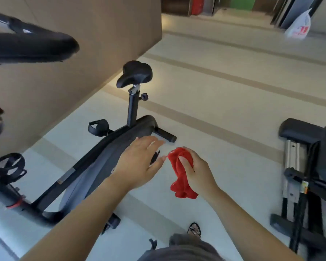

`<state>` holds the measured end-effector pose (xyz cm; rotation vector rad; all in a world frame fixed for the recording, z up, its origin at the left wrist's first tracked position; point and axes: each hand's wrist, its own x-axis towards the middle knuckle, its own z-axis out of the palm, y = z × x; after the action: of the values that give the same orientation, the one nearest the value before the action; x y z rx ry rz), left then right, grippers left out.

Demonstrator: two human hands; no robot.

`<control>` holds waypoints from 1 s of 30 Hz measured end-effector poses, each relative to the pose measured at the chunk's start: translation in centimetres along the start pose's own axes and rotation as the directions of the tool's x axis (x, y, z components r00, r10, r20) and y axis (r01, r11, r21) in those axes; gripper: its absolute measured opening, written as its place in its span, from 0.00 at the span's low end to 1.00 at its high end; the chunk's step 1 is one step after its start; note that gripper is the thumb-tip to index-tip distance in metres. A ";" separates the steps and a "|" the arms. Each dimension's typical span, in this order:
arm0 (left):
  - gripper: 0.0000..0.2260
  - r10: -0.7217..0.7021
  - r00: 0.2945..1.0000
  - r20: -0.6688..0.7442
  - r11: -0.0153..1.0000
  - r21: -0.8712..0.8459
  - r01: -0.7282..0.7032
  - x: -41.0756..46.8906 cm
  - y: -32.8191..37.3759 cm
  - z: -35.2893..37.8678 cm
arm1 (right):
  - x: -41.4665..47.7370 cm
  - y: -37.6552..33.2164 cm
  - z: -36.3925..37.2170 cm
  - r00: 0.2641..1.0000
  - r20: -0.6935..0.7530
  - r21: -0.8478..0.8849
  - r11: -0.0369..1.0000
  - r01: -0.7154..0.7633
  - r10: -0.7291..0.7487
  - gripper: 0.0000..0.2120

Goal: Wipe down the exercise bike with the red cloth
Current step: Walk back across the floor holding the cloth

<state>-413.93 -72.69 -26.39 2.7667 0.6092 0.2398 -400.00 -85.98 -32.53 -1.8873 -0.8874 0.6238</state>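
Observation:
The black and grey exercise bike (102,159) stands on the floor at left, its saddle (135,73) upright on a post and its handlebar (30,47) close to the camera at upper left. My right hand (195,170) grips the bunched red cloth (180,176), which hangs down in the air to the right of the bike's frame. My left hand (139,162) hovers open with fingers spread over the bike's grey body, just left of the cloth, its fingertips near the cloth's top edge.
A brown wall (73,76) runs behind the bike. Another black exercise machine (307,178) stands at the right edge. A white plastic bag (298,27) hangs at the far upper right. My sandalled foot (194,229) is on the pale striped floor (233,102).

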 end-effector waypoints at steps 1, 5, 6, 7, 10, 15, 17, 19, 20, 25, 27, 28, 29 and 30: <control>0.26 -0.025 0.998 0.052 1.000 -0.018 0.026 1.2 0.6 2.2 | 0.3 1.6 -1.0 0.999 -0.006 -0.019 0.999 -0.046 0.046 0.15; 0.25 -0.103 0.961 0.255 0.991 -0.051 0.120 5.5 3.2 10.1 | 1.4 7.3 -5.1 0.977 0.022 -0.146 0.967 -0.207 0.213 0.21; 0.25 -0.110 0.946 0.305 0.990 -0.052 0.132 6.5 3.9 11.6 | 1.7 8.5 -5.9 0.969 0.033 -0.192 0.953 -0.235 0.245 0.22; 0.25 -0.112 0.930 0.349 0.989 -0.047 0.137 7.5 4.5 12.9 | 2.0 9.6 -6.7 0.962 0.041 -0.238 0.937 -0.255 0.272 0.23; 0.25 -0.093 0.898 0.429 0.991 -0.046 0.124 10.6 6.4 15.4 | 3.2 12.1 -9.0 0.947 0.044 -0.323 0.902 -0.287 0.317 0.26; 0.24 -0.060 0.897 0.438 0.987 -0.107 0.118 16.3 7.4 16.7 | 7.3 14.3 -12.2 0.946 0.019 -0.336 0.893 -0.299 0.324 0.27; 0.24 -0.058 0.905 0.422 0.984 -0.127 0.122 19.0 7.0 16.9 | 9.8 14.8 -13.3 0.949 0.023 -0.335 0.897 -0.290 0.316 0.27; 0.24 -0.059 0.913 0.404 0.981 -0.147 0.128 22.1 6.4 17.0 | 12.8 15.2 -14.4 0.950 0.011 -0.335 0.897 -0.290 0.311 0.27; 0.24 -0.057 0.917 0.395 0.978 -0.162 0.130 23.9 6.1 17.2 | 14.6 15.4 -15.0 0.952 -0.002 -0.331 0.898 -0.291 0.308 0.26; 0.25 -0.041 0.920 0.389 0.968 -0.211 0.132 34.5 3.5 18.4 | 25.0 16.2 -18.0 0.947 -0.032 -0.325 0.893 -0.312 0.319 0.25; 0.25 -0.008 0.910 0.413 0.972 -0.212 0.104 39.3 2.3 18.5 | 29.5 16.4 -19.7 0.936 -0.054 -0.291 0.892 -0.347 0.347 0.24; 0.25 0.019 0.903 0.430 0.974 -0.211 0.080 41.9 1.8 18.4 | 31.8 16.4 -20.7 0.929 -0.066 -0.275 0.888 -0.368 0.364 0.23; 0.25 0.042 0.895 0.445 0.976 -0.210 0.058 44.5 1.4 18.2 | 34.0 16.2 -21.6 0.922 -0.078 -0.263 0.884 -0.387 0.380 0.22; 0.25 0.063 0.888 0.456 0.977 -0.212 0.039 46.9 1.0 17.9 | 35.9 16.1 -22.5 0.916 -0.087 -0.256 0.880 -0.399 0.391 0.21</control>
<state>-367.53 -57.80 -38.36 2.4827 0.4104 -0.3286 -356.59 -74.47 -38.98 -2.3503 -0.5855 0.7408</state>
